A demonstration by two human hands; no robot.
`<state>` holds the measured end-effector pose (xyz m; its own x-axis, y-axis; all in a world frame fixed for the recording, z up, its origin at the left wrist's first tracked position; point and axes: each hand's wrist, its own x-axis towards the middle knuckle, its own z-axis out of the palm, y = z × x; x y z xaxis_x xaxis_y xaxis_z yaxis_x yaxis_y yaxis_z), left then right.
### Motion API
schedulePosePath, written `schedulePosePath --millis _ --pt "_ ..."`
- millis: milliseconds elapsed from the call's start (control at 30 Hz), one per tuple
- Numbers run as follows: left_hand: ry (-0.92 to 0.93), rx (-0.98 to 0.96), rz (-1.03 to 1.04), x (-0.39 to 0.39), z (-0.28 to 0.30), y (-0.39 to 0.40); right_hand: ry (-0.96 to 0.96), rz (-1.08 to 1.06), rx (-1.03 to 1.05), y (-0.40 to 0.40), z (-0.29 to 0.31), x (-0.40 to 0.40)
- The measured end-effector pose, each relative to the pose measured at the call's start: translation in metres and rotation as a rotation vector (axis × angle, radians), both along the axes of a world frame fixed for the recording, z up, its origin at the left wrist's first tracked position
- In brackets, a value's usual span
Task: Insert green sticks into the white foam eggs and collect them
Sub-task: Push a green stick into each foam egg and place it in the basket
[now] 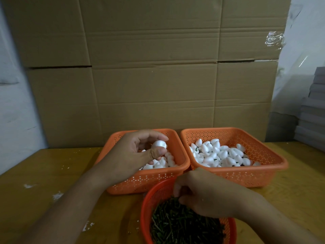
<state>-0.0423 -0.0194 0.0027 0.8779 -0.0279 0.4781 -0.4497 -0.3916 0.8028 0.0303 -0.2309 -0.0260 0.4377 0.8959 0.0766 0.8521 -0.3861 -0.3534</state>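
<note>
Egg in hand, stick pending

Our left hand [139, 152] pinches a foam egg [159, 144]; our right hand [202, 194], grip unclear, rummages the green sticks [175, 224], risking a tangled clump.

Yellow wooden table [44, 173], flattened cardboard sheet [149, 76] behind, white wall [14, 111]

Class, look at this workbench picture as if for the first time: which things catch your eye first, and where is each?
Two orange baskets side by side at the back of the table hold white foam eggs: the left basket and the right basket. The left hand holds one foam egg above the left basket. Nearest the camera, the right hand reaches into a round red basket of green sticks.
</note>
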Motion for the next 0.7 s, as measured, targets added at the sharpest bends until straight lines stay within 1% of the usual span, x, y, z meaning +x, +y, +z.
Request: schedulePosePath --millis 67,200,400,567,700 --pt "0.001 -0.001 -0.008 -0.0002 0.0 0.0001 0.011 -0.012 0.027 0.0005 0.0014 -0.0006" --pt "0.006 -0.003 -0.006 -0.0005 -0.0004 0.001 -0.001 0.03 0.043 0.0018 0.0039 -0.0027" --pt "0.007 -0.017 0.001 -0.0006 0.0004 -0.0002 0.102 -0.044 0.043 0.0009 0.0049 -0.0027" --pt "0.008 -0.008 0.003 -0.0007 0.0005 0.0002 0.009 -0.072 0.094 0.0021 0.0053 -0.0056" --pt "0.005 -0.003 0.003 -0.0017 0.0013 -0.0001 0.003 -0.067 0.1 0.0013 0.0063 -0.005"
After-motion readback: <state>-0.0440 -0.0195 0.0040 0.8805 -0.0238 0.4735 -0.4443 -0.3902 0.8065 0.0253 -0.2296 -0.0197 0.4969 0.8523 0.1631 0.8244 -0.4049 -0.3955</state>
